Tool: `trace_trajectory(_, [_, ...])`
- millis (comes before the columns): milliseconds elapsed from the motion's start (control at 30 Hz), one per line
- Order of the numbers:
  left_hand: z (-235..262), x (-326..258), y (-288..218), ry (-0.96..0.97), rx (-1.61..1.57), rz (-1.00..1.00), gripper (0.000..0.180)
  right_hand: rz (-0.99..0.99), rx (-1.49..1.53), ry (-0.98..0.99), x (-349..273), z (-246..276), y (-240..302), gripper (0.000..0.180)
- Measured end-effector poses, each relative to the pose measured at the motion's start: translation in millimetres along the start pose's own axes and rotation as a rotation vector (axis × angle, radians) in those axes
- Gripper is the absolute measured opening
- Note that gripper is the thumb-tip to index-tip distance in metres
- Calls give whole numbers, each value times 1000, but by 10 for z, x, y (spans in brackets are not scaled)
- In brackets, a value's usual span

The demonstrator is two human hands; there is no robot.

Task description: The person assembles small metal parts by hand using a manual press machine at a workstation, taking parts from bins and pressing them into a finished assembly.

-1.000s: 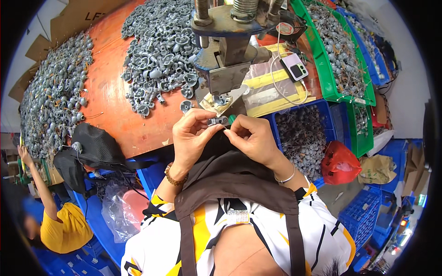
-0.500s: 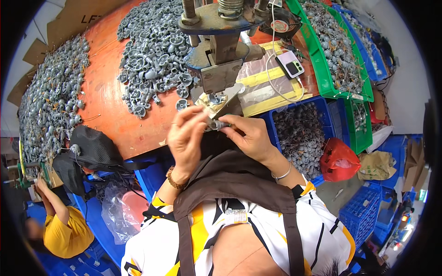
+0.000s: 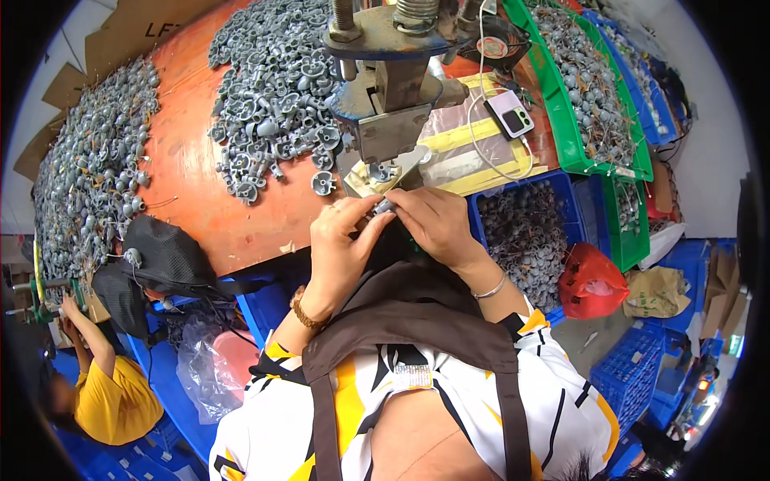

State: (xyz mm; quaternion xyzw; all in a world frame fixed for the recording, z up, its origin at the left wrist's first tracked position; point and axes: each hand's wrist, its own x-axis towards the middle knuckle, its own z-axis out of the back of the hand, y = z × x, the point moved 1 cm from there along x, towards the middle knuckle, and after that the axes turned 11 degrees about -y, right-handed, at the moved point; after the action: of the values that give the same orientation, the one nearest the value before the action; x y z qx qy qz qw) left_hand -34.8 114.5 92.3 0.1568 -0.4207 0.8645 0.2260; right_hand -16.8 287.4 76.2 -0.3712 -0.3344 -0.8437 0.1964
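Between my two hands, just in front of the press, is a small grey plastic part (image 3: 384, 207). My left hand (image 3: 341, 240) pinches it between thumb and fingers from the left. From the right, my right hand (image 3: 437, 228) grips it with its fingertips, which partly cover it. Right beyond my fingers stands the metal press (image 3: 389, 128), its head above a light-coloured fixture (image 3: 361, 180). Another grey part (image 3: 382, 171) sits in that fixture. One loose grey fitting (image 3: 323, 183) lies on the orange tabletop (image 3: 188, 192) to the left of the fixture.
Heaps of grey fittings (image 3: 273, 104) and wired grey parts (image 3: 92, 152) cover the table's left. At right are a green tray (image 3: 642, 167), a blue crate (image 3: 573, 204) and a red bag (image 3: 592, 280). A corded white device (image 3: 509, 115) lies beyond. A person in yellow (image 3: 120, 401) works at far left.
My left hand has come in from its raised, spread pose and now pinches the grey part together with my right hand. The right hand's fingers have closed further over it.
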Motion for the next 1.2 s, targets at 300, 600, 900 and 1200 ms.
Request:
trace_trajectory(300, [-258,179,232,-247,-38,108,20,-374,-45,-28,40,-179,-8,15])
trace_trajectory(600, [-197,315,391,-70,-96,49,21,-631,85,-54,98,14,-172,13])
trace_trajectory(900, [-190,294,378,-95,-57,-128,18,-604,669,-210,1484,125,-1193,32])
trace_trajectory(1200, [-203,342,277,-44,-86,-141,15,-411,752,-169,2803,408,-743,24])
